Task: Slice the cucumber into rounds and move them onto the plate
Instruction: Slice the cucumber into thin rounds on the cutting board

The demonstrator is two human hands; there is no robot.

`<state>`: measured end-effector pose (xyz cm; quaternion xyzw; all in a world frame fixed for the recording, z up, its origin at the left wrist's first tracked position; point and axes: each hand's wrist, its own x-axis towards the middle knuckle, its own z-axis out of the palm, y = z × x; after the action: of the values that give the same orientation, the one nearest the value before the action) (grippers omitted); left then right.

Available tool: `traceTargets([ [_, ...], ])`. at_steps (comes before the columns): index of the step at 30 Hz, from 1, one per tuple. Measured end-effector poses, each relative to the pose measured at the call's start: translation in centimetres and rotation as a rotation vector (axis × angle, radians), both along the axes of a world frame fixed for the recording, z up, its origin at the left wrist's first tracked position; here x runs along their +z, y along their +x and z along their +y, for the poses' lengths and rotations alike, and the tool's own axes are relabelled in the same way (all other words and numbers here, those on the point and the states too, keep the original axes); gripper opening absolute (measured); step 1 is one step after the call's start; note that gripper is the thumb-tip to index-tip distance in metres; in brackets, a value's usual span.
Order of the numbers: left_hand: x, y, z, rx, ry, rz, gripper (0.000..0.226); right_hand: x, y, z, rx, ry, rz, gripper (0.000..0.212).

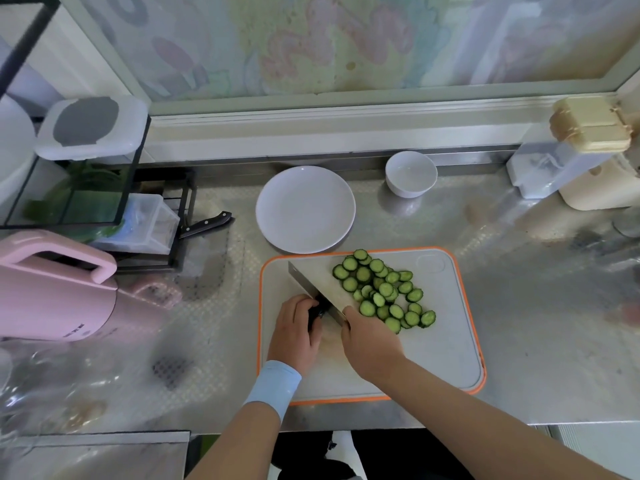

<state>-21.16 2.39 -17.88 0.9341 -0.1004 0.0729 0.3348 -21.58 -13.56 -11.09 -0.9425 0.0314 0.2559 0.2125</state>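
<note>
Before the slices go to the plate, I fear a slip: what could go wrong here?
1. The right hand touches the cleaver while the left hand grips its handle; a slide could nick a finger.
2. The cucumber slices lie loosely heaped; scooped up, some may spill before the plate.

The knife (320,284) handle is mostly hidden inside the left grip (296,327); the right grip (370,341) covers the blade's near corner. The pink kettle (52,292) is cut by the left edge, its label too small to read.
</note>
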Motion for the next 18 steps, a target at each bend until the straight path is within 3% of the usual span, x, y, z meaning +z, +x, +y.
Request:
traceTargets([
  [18, 0.0, -0.1, -0.1, -0.005, -0.057, -0.028, 0.033, 3.7, -1.5, -1.5, 0.071, 0.018, -0.118, 0.017],
])
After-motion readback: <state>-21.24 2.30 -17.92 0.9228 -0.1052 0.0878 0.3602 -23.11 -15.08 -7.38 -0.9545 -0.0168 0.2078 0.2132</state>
